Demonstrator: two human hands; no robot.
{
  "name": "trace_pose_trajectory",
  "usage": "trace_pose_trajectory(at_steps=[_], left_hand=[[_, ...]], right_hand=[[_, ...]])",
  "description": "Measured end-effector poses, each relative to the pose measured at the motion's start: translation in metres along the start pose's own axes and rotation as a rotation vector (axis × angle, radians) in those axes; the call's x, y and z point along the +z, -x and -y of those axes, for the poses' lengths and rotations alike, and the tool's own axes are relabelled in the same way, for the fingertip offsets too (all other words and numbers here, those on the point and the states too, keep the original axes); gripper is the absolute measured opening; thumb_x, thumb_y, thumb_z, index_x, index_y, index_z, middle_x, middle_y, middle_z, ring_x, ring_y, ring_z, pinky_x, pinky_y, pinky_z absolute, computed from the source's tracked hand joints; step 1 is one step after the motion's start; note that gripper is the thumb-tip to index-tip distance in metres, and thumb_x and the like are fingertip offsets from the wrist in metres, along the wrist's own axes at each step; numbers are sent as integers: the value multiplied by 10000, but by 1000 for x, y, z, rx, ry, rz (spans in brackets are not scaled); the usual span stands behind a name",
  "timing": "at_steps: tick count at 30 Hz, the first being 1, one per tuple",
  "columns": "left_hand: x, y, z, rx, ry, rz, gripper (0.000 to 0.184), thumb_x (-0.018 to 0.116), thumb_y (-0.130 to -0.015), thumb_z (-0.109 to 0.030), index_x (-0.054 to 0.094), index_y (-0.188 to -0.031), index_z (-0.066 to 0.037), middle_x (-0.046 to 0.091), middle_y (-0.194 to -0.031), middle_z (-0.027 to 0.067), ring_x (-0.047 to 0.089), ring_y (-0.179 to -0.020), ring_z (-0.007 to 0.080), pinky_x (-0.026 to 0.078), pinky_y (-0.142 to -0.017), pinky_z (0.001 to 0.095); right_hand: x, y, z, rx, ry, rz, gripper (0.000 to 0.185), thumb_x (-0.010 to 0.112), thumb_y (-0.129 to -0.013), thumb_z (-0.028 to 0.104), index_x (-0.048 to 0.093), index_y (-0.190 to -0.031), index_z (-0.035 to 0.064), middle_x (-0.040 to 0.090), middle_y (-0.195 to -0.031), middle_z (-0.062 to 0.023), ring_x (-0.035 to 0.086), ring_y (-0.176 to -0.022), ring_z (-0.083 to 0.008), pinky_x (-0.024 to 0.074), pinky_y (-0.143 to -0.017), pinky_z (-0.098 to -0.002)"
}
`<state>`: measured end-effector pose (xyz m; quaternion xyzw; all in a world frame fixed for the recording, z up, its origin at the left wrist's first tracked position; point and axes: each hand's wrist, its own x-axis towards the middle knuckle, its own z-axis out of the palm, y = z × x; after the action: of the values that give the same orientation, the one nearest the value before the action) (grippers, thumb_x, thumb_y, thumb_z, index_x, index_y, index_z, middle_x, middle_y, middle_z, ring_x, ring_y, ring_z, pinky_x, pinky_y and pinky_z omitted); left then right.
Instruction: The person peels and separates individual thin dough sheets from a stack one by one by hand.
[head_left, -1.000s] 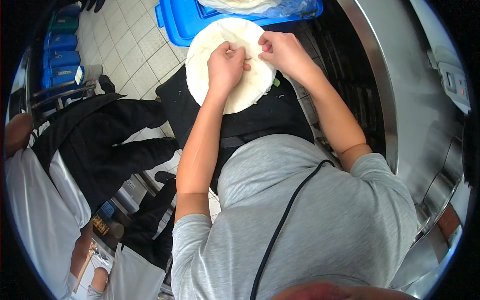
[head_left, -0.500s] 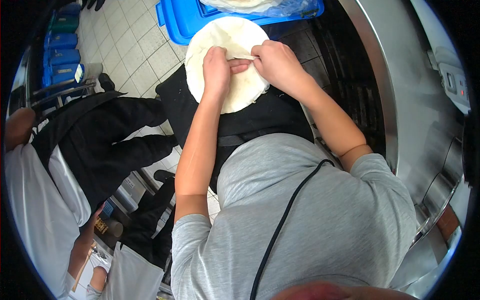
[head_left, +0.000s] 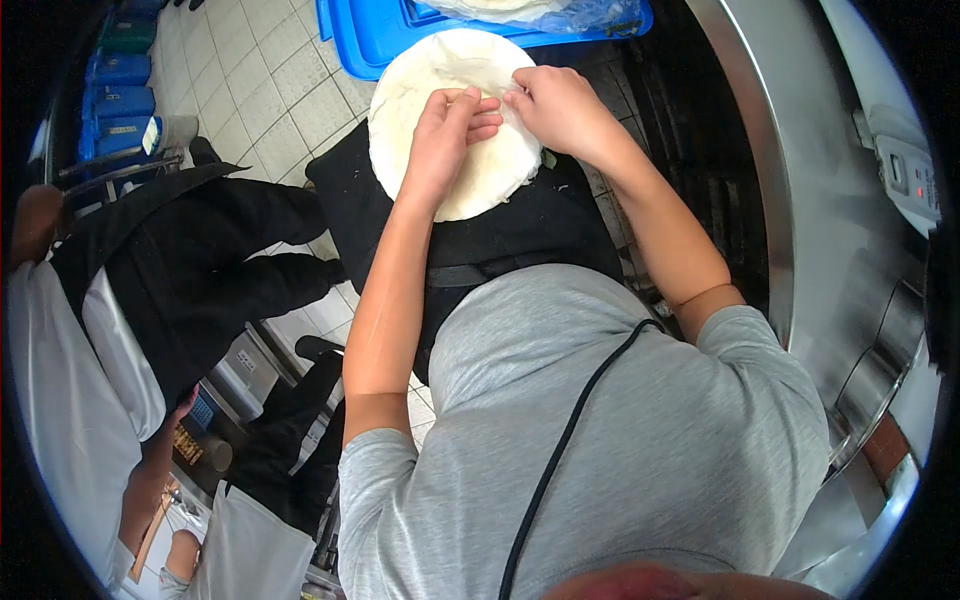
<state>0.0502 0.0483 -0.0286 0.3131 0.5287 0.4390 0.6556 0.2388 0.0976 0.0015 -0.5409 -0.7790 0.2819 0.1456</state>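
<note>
A stack of round, pale, thin dough sheets [head_left: 397, 125], like spring roll wrappers or flatbreads, lies across my lap on black cloth [head_left: 350, 190]. Over its middle is my left hand [head_left: 450, 130], palm turned partly inward, with its fingers reaching right and slightly apart. Nothing shows plainly between them. At the upper right rim, my right hand [head_left: 560, 105] pinches the edge of a translucent top sheet [head_left: 485, 75] between thumb and fingers. That sheet looks partly raised and wrinkled there. The fingertips hide the exact grip.
Beyond the stack is a blue plastic lid or tray [head_left: 360, 45] bearing more pale sheets in a clear bag [head_left: 590, 15]. A steel counter [head_left: 770, 150] runs along the right. People in black trousers [head_left: 200, 260] stand close on the left. Blue bins [head_left: 122, 100] line the far left.
My left fingers have come off the sheet's fold and spread a little. My right hand has moved slightly up, and the sheet by it looks flatter and more stretched.
</note>
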Motion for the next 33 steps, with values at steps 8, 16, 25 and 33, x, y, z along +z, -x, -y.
trace_pose_trajectory(at_steps=[8, 16, 25, 33], left_hand=[[0, 1, 7, 39, -29, 22, 357, 614, -1146, -314, 584, -1293, 10, 706, -1280, 150, 709, -1133, 228, 578, -1040, 375], [2, 19, 16, 158, -309, 15, 530, 827, -1003, -390, 587, -1255, 10, 677, -1190, 108, 665, -1076, 167, 562, -966, 326], [17, 48, -3, 68, -888, -57, 544, 907, -864, -459, 653, -950, 14, 690, -800, 116, 660, -720, 218, 564, -715, 359], [13, 43, 0, 147, -881, -89, 297, 737, -909, -249, 682, -820, 29, 709, -727, 156, 673, -648, 269, 560, -690, 402]], right_hand=[[-16, -9, 20, 222, -331, 264, 306, 646, -1080, 224, 707, -1023, -71, 750, -836, -219, 813, -751, -305, 621, -670, -417], [-2, -15, 2, 328, -633, 348, 381, 629, -1118, 283, 686, -1069, -91, 733, -894, -106, 780, -737, -201, 618, -663, -319], [-8, -15, 3, 424, -864, 484, 402, 626, -1111, 312, 718, -1223, -64, 737, -1023, -125, 744, -853, -166, 625, -797, -290], [0, -12, -20, 172, -617, 453, 218, 680, -1052, 161, 730, -1158, -22, 755, -993, -67, 716, -875, -144, 615, -828, -296]])
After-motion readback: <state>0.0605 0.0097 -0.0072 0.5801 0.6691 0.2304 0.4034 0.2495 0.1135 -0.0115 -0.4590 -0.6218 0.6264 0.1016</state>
